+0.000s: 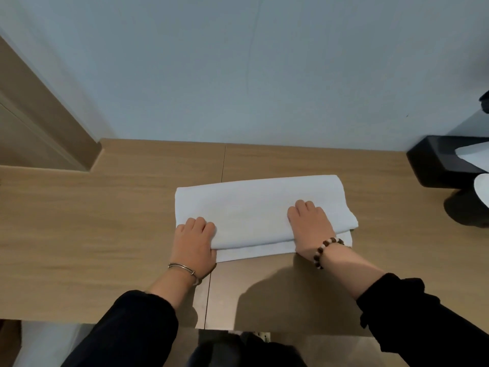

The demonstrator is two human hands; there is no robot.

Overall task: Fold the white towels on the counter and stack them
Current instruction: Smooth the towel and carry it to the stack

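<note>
A white towel (254,205) lies folded into a long band on the wooden counter (92,221), its lower layer sticking out along the near edge. My left hand (194,239) grips the towel's near left corner, fingers curled over the folded edge and thumb under it. My right hand (309,226) rests on the towel's right part, fingers curled down into the cloth; whether it pinches the fabric is hidden.
A black tissue box (439,160) with a white sheet stands at the right by the wall. A dark round object (465,210) with a white top sits just in front of it. The pale wall (238,75) closes the counter's far side.
</note>
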